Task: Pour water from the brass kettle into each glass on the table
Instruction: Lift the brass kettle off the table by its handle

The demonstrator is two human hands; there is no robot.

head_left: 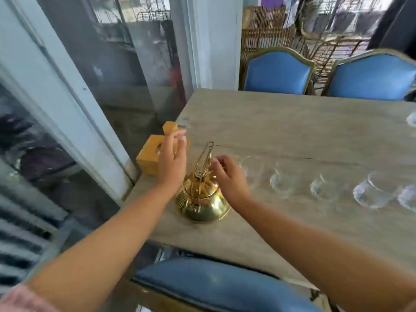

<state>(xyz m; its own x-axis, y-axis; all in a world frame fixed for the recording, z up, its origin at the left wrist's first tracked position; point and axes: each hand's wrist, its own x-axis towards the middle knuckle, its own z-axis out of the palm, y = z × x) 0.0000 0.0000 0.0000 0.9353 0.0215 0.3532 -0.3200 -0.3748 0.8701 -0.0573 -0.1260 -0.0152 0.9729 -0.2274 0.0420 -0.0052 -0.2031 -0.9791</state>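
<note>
**Nearly at the handle, glasses close by**

Clearly the risk sits on the right side. The kettle stands upright on the table near its front left corner, and the nearest glass is just beside it, partly hidden behind the right hand. A lift that swings rightward too low could knock that glass into the row of glasses beyond it. The bail handle is thin and hinged, so the body may rock as it leaves the table and slop water (if it is full, which I cannot tell).

Neither hand grips anything. The right hand hovers with fingers curled close to the handle, perhaps brushing it; blur hides any contact. The left hand is spread and loose, above the table edge in front of a yellow box.

The kettle's long axis runs vertical, lid knob up, handle raised and leaning away from the person. Its spout is not plainly visible, so I cannot tell which way it points.
</note>
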